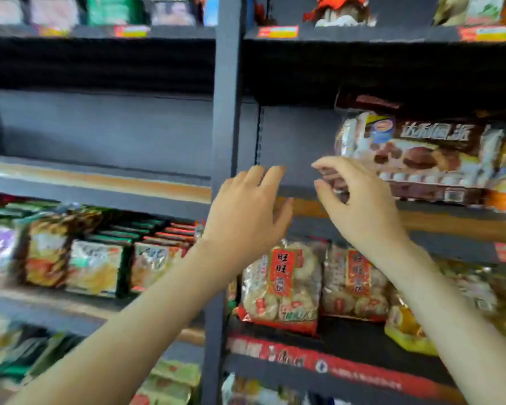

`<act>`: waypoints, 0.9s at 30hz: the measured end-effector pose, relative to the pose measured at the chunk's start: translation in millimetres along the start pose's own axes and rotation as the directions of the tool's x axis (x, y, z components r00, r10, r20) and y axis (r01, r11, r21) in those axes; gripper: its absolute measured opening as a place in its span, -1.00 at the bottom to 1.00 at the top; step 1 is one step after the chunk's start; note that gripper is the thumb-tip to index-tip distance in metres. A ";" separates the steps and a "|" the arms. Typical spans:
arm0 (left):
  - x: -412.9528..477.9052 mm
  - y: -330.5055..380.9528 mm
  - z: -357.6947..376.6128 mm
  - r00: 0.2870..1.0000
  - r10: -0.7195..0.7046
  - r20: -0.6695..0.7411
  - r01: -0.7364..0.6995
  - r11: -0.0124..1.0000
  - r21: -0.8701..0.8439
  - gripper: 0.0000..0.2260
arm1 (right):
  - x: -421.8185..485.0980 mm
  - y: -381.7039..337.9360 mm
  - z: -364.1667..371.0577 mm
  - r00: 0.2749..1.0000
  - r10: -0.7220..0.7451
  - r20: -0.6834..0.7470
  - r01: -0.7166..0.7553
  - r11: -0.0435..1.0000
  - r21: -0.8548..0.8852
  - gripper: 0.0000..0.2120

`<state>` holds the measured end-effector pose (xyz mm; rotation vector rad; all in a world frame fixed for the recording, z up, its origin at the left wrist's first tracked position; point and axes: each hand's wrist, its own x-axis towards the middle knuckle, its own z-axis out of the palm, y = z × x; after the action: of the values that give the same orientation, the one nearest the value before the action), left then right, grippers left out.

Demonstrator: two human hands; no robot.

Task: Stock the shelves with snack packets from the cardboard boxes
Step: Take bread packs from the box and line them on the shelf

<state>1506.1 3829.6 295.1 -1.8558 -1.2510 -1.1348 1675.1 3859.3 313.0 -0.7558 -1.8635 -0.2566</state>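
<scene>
A large brown chocolate pie packet lies on the middle shelf of the right bay, with more packets stacked above and to its right. My right hand is at the packet's left end, thumb and forefinger curled round its lower left corner. Just to the left, my left hand hovers with straight fingers in front of the bare part of the same shelf and holds nothing. No cardboard box is in view.
A dark upright post splits the two bays. The left bay's middle shelf holds nothing. Rice cracker bags stand on the shelf below my hands, and noodle packets fill the lower left. Top shelves carry blurred packets.
</scene>
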 end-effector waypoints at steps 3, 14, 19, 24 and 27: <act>-83.8 -12.2 -35.3 0.990 -0.142 0.016 0.142 0.990 0.018 -0.62 | -44.8 -54.2 35.8 0.991 -0.119 0.058 0.108 0.979 0.170 -0.79; -405.0 -91.8 -154.9 0.697 -0.634 0.336 0.513 0.768 0.385 -0.64 | -219.7 -244.7 228.8 0.738 -0.406 0.539 0.045 0.827 0.560 -0.74; -551.2 -175.3 -196.1 0.390 -0.868 0.307 0.700 0.496 0.514 -0.66 | -281.3 -316.8 358.2 0.578 -0.434 0.691 -0.041 0.830 0.556 -0.72; -688.6 -295.7 -241.2 0.188 -0.952 0.242 0.720 0.301 0.625 -0.74 | -343.1 -399.1 523.0 0.377 -0.399 0.836 -0.087 0.883 0.461 -0.60; -765.5 -369.1 -257.3 0.089 -0.970 0.226 0.720 0.219 0.658 -0.69 | -394.0 -452.1 617.8 0.196 -0.367 0.909 -0.135 0.908 0.396 -0.56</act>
<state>943.0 3439.0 -269.5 -0.9617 -3.0424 -0.5607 1027.5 3668.8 -221.4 -0.4446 -3.1029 0.7527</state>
